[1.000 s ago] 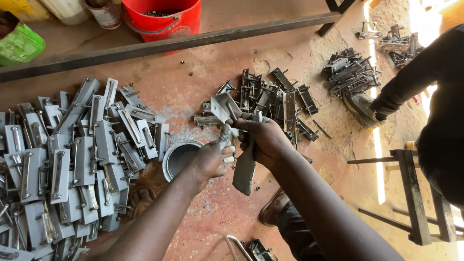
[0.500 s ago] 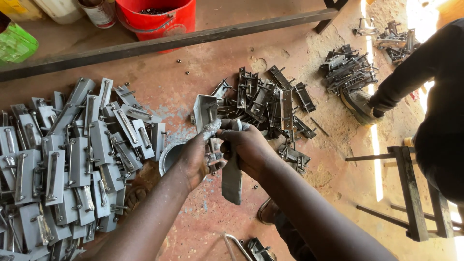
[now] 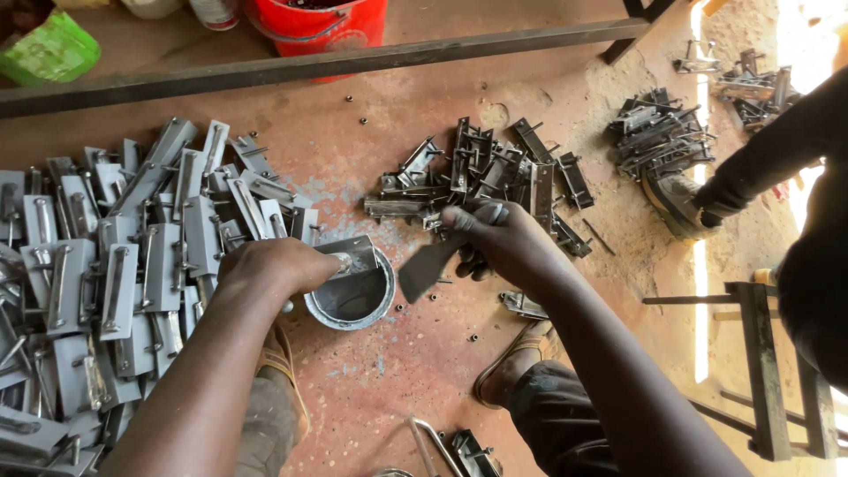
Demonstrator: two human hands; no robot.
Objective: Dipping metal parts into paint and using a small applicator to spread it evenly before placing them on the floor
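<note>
Left hand point(image 3: 276, 268) is clenched over a grey metal latch plate point(image 3: 353, 253), holding it across the rim of a small round tin point(image 3: 351, 301) of grey paint that stands on the reddish floor point(image 3: 424, 371). Right hand point(image 3: 505, 238), at about three o'clock from the tin, grasps a dark flat brush point(image 3: 426, 268) whose broad end points down toward the tin's edge, just beside it.

At nine o'clock from the tin a wide heap of grey painted plates point(image 3: 115, 265) lies spread, many overlapping. At one o'clock sits a smaller pile of dark unpainted latches point(image 3: 495, 172), touching the right hand's knuckles. Small nuts dot the floor around the tin. Farther out at twelve o'clock a long dark steel bar point(image 3: 318, 64) crosses the floor, with a red bucket point(image 3: 318, 22) behind it. At two o'clock another person's dark sleeve point(image 3: 777, 150) reaches toward a third pile of latches point(image 3: 654, 137).
</note>
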